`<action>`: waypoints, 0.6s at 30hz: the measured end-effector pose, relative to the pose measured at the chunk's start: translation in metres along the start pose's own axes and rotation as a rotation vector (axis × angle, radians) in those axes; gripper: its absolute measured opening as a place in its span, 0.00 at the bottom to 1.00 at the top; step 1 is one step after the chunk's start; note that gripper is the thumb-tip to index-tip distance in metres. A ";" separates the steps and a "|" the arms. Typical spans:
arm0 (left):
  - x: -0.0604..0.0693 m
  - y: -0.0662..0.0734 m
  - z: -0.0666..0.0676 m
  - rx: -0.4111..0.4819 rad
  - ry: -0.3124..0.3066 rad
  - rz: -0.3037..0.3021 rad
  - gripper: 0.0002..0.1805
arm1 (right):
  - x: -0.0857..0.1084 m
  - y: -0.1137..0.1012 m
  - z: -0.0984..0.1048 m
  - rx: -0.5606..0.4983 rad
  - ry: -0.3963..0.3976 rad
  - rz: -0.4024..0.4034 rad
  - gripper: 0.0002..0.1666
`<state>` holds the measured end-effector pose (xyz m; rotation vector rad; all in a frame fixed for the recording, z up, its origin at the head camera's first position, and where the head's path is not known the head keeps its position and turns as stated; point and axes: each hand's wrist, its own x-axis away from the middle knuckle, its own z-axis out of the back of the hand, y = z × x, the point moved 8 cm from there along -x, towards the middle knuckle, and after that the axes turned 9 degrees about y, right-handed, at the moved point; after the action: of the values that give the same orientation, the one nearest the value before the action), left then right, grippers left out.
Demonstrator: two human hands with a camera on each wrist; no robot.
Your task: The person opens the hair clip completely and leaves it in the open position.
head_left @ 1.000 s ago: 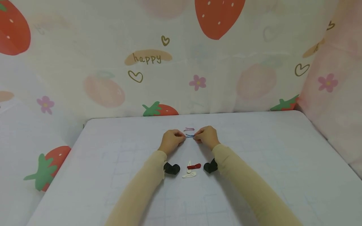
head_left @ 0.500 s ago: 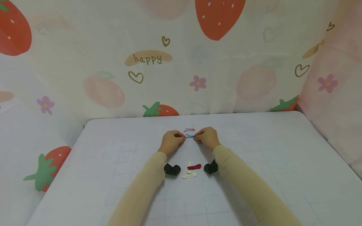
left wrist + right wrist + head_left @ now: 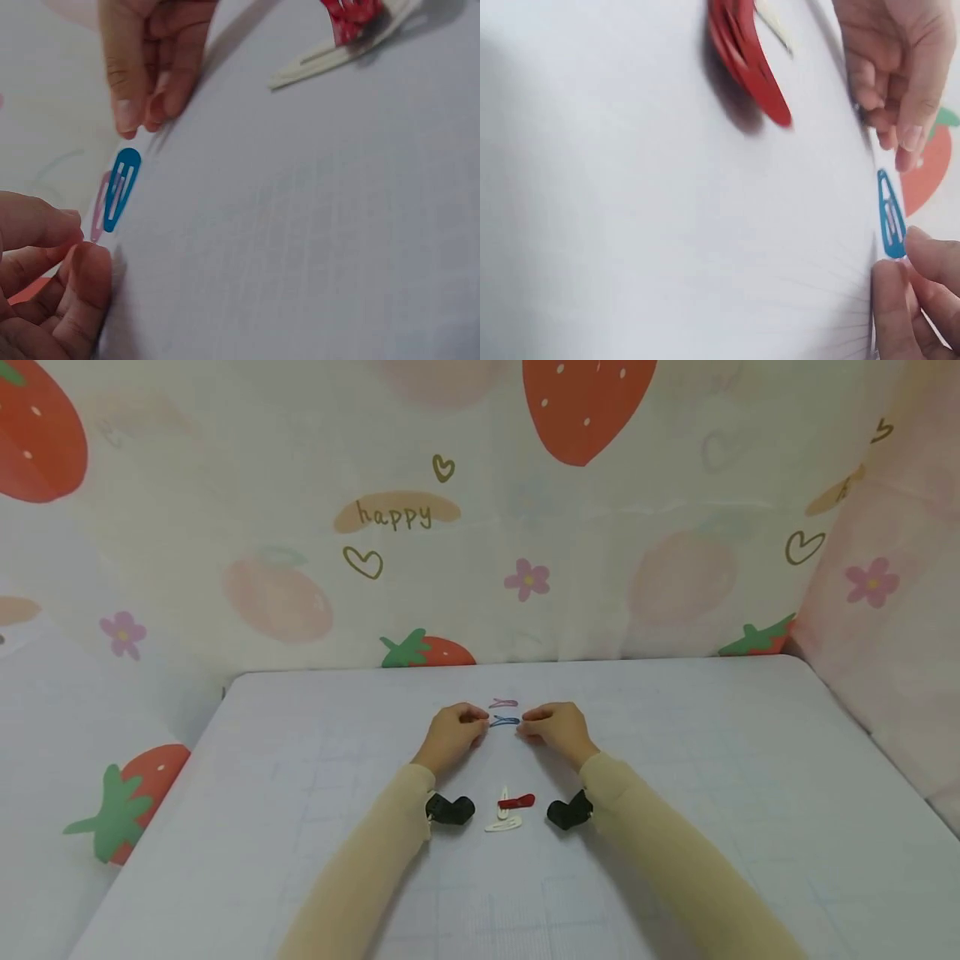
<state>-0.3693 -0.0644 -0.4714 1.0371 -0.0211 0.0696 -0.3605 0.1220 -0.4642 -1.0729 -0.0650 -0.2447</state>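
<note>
A blue snap hair clip [image 3: 505, 721] lies on the white table between my two hands. My left hand [image 3: 452, 732] is just left of its narrow end, thumb and fingertips close together and a small gap from the clip. At the rounded end, my right hand [image 3: 557, 729] has its thumb and fingers bent loosely, just off the clip in the head view. Close up, the blue clip [image 3: 122, 189] shows two slots. Beyond it lies a pink snap clip [image 3: 503, 702], partly hidden behind the blue one in the left wrist view.
Nearer the body, a red hair clip [image 3: 517, 802] lies across an upright-pointing cream clip [image 3: 503, 812], with another cream clip [image 3: 503, 824] below. Black wrist cameras [image 3: 452, 810] flank them. A strawberry-print cloth [image 3: 577, 527] hangs behind the table's far edge.
Both hands have let go of the blue clip and drawn slightly apart, the right one moving right. The blue clip stays about where it was; the other clips have not moved.
</note>
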 end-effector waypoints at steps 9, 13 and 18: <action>0.030 0.007 0.016 0.046 -0.015 -0.021 0.15 | 0.034 0.017 0.014 0.021 -0.011 0.024 0.15; 0.045 0.007 0.018 0.066 -0.046 -0.012 0.15 | 0.048 0.020 0.021 0.018 -0.026 0.037 0.16; 0.060 0.005 0.017 0.047 -0.060 -0.022 0.13 | 0.063 0.020 0.024 0.003 -0.050 0.032 0.17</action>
<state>-0.3097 -0.0742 -0.4554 1.0860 -0.0631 0.0194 -0.2931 0.1418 -0.4592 -1.0763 -0.0925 -0.1888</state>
